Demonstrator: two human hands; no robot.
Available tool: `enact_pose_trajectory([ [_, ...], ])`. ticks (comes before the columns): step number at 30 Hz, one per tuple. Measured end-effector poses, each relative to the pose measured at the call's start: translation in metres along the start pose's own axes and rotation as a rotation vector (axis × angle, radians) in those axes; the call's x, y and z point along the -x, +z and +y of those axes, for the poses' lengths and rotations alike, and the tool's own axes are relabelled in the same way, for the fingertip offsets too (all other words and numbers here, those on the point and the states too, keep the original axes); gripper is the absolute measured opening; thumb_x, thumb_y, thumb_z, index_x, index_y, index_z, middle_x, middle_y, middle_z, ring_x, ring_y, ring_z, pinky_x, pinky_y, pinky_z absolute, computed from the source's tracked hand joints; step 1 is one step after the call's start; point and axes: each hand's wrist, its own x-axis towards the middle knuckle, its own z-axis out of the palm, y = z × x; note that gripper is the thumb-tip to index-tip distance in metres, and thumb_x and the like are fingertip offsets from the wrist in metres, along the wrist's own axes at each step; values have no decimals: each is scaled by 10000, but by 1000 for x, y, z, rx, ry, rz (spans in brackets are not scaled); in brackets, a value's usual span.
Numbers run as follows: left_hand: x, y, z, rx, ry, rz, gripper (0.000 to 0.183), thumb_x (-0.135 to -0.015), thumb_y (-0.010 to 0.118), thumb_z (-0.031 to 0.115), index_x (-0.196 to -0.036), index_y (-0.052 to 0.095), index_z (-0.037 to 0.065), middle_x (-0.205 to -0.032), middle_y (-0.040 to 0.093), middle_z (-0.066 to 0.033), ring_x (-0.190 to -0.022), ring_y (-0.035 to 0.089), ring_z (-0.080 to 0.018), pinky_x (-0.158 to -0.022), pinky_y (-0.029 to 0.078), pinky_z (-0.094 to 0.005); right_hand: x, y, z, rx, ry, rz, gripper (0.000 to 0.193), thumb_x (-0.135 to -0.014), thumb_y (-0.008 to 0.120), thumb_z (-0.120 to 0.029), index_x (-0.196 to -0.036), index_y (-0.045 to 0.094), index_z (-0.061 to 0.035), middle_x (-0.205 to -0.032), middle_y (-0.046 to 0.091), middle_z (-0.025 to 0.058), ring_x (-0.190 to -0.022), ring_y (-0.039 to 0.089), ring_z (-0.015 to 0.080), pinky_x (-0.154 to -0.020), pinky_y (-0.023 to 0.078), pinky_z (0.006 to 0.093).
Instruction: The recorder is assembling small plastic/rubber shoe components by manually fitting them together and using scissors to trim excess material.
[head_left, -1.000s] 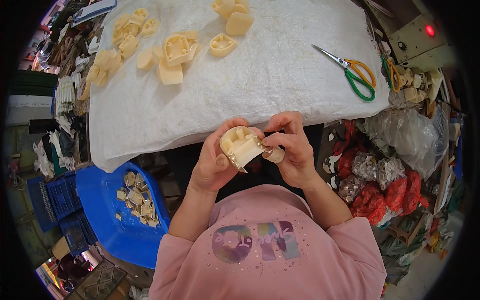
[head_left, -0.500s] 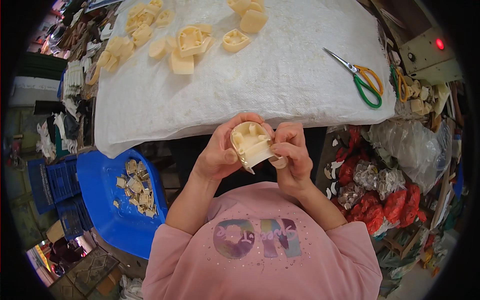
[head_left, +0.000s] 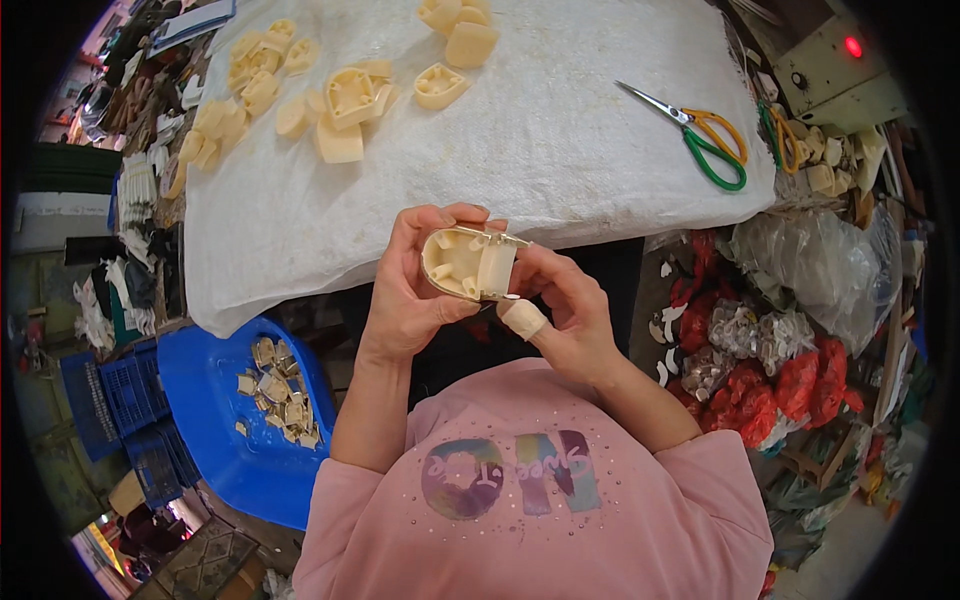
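Above my lap, in front of the table edge, I hold a cream plastic shell with a shiny gold-coloured rim. Its hollow side, with small posts inside, faces up. My left hand is wrapped round its left side, fingers behind it and thumb along the lower edge. My right hand pinches the right end, where metal rim ends stick out; its thumb has a beige wrapping. Similar cream plastic pieces lie in loose groups on the far left and middle of the white-covered table.
Scissors with green and orange handles lie on the table's right side. A blue plastic basin at my left holds several gold-rimmed pieces. Red plastic bags and clear bags crowd the right. A box with a red light stands far right.
The shell has been turned so its straight end now faces right. My right hand has shifted lower, its wrapped thumb against the lower corner. The view has moved slightly.
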Motion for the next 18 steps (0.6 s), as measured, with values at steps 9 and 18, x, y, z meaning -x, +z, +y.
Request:
enact_pose_trajectory([
  [9, -6, 4, -10, -46, 7, 40, 659, -654, 836, 184, -1122, 384, 80, -1208, 475, -146, -1195, 483, -334, -970, 450, -417, -9, 7, 3, -165, 97, 30, 163, -801, 636, 7, -944, 558, 12, -822, 580, 56, -701, 543, 74, -596, 462, 218],
  [18, -5, 5, -23, -122, 23, 117, 672, -686, 816, 180, -1159, 347, 88, -1230, 450, -151, -1191, 482, -329, -974, 440, -408, -13, 1, 13, -95, 116, 73, 129, -813, 616, 4, -921, 546, 7, -808, 580, 37, -646, 520, 47, -531, 421, 191],
])
